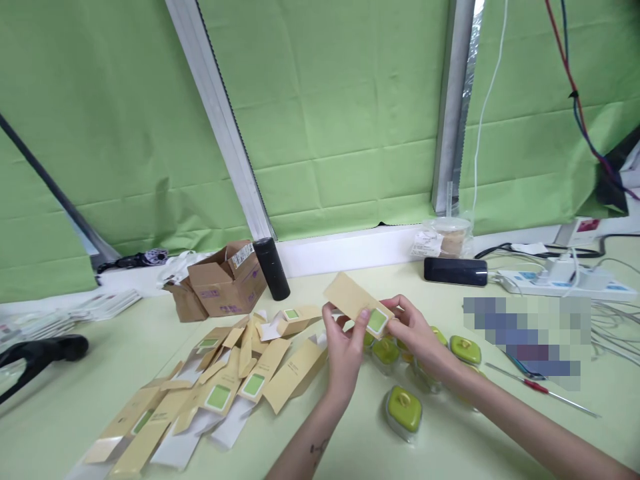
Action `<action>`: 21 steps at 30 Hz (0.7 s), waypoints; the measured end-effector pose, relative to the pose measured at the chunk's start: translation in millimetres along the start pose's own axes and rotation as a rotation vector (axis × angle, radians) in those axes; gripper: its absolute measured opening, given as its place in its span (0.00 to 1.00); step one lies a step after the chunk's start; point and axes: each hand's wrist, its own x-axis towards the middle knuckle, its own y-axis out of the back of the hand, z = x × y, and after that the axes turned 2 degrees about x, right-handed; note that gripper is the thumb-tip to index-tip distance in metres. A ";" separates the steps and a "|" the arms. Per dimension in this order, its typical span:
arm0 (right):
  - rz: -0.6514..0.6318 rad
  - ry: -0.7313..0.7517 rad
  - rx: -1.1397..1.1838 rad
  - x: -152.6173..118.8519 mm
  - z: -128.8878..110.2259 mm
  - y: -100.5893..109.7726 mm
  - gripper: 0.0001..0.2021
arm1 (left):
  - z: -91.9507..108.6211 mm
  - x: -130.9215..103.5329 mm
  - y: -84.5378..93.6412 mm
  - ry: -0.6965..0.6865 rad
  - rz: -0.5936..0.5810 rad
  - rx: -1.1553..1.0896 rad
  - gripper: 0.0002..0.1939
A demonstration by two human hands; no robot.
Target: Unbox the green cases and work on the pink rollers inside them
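Observation:
Between my two hands is a tan paper box (347, 294) with a green square window at its lower end, held tilted above the table. My left hand (346, 343) grips it from below, thumb pressed on its face beside the window. The fingers of my right hand (413, 327) pinch its right end. Below and behind my right hand are several small green-lidded clear containers, partly hidden by the hand and forearm. One green-lidded container (404, 412) stands apart, nearer to me. Left of my hands lies a pile of similar tan boxes (273, 363), some with white flaps out.
An opened brown carton (227, 283) and a black bottle (271, 268) stand at the back. A black phone (455, 271), a power strip (575, 285) with cables and a red-handled screwdriver (537, 387) lie to the right. A black object (45, 350) is far left.

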 end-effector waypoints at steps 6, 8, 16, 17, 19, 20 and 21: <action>0.002 0.094 -0.156 2.5 7.3 0.2 0.16 | 6.2 8.2 2.9 0.026 0.058 -0.041 0.17; 0.051 0.172 -0.231 1.9 11.4 0.1 0.18 | 5.9 10.1 3.6 0.019 0.102 -0.030 0.18; -0.016 0.341 -0.501 -10.1 10.1 -7.7 0.05 | 2.8 15.9 6.7 0.024 0.255 -0.053 0.22; -0.015 0.295 -0.468 -10.2 9.8 -9.1 0.05 | 2.9 17.2 7.3 0.005 0.258 -0.043 0.21; -0.015 0.180 -0.369 -9.4 9.7 -11.7 0.10 | 3.1 18.9 8.1 -0.029 0.248 -0.027 0.21; -0.018 0.130 -0.320 -9.0 9.8 -12.8 0.13 | 3.1 19.0 8.2 -0.040 0.242 -0.019 0.22; -0.021 0.092 -0.286 -8.9 9.8 -14.0 0.15 | 2.9 18.6 8.0 -0.051 0.243 -0.006 0.23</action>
